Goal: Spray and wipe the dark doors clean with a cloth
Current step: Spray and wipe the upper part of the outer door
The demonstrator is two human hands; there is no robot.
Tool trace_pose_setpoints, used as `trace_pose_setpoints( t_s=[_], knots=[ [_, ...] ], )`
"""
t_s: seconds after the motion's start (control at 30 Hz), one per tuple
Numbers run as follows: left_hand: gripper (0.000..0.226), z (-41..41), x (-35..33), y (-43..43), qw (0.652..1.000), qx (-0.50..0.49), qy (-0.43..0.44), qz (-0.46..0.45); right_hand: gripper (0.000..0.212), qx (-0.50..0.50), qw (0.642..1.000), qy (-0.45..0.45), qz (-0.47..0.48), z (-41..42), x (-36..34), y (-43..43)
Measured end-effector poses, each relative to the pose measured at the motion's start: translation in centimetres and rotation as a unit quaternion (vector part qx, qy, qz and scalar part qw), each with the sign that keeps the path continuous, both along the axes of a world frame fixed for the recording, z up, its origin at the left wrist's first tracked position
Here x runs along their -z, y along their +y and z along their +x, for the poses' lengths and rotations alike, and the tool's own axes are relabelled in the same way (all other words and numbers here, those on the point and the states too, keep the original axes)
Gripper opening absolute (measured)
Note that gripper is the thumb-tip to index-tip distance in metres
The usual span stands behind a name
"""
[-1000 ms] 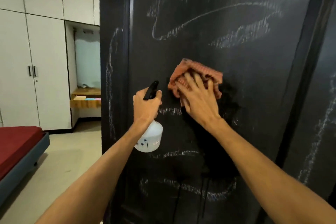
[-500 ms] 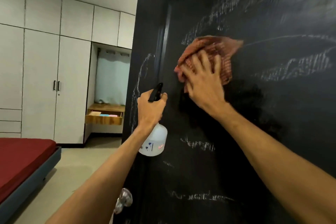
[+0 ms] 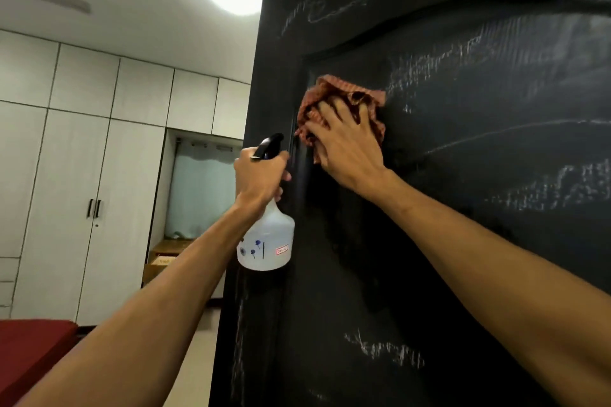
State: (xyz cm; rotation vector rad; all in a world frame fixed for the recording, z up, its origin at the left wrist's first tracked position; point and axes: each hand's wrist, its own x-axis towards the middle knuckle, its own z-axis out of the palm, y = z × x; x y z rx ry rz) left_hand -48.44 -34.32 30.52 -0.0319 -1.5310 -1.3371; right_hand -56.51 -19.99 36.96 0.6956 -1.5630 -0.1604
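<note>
1. Right hand (image 3: 347, 145): fingers spread, palm pressing the reddish cloth (image 3: 334, 99) flat on the dark door (image 3: 463, 241), near the panel's upper left corner.
2. Left hand (image 3: 261, 175): fingers wrapped around the spray bottle (image 3: 266, 241) neck, beside the door's left edge.

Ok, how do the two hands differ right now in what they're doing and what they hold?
The left hand is wrapped in a fist around the neck of the translucent white plastic spray bottle, held just off the black door's edge; the right hand lies flat, its spread fingers pressing the reddish-orange checked cloth against the panel. The right hand sits higher than the left. Both arms are bare and raised toward the same door.
</note>
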Motion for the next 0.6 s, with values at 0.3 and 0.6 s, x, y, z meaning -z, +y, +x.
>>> trace_pose_setpoints(
  t_s=[0.3,0.6],
  knots=[
    [0.011,-1.7,-6.8,-4.3,0.998,0.017,0.053,-0.004,0.047,-0.017,0.993,0.012,0.112,-3.1,-8.2,-5.7],
    [0.016,-3.1,-12.6,-7.9,0.998,0.000,0.061,-0.033,0.046,0.018,0.996,0.033,0.074,-4.2,-16.9,-10.9]
  ],
)
